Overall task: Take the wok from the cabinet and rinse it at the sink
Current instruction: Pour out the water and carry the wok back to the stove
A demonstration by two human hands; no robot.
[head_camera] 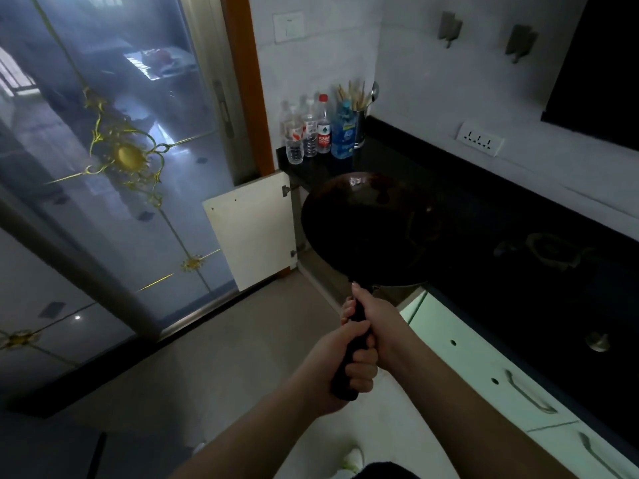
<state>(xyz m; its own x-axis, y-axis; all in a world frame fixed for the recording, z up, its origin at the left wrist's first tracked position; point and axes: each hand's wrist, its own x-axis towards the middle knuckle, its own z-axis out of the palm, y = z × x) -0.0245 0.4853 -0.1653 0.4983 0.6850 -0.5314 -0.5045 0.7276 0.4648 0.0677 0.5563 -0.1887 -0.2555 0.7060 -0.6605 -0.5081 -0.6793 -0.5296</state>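
Note:
A dark round wok point(366, 229) hangs in the air over the edge of the black counter point(518, 216), its long black handle pointing back toward me. Both hands grip that handle. My left hand point(340, 368) wraps the near end of it. My right hand point(375, 319) holds it further up, close to the bowl. The white cabinet door point(252, 233) below the counter stands swung open to the left of the wok. No sink shows in the head view.
Several plastic bottles point(311, 133), a blue bottle and a metal cup of chopsticks point(359, 112) stand at the counter's far end. A gas burner point(553, 250) and a knob point(597, 342) sit to the right. A glass sliding door point(114, 160) fills the left side. Drawer fronts with handles point(529, 395) run below the counter.

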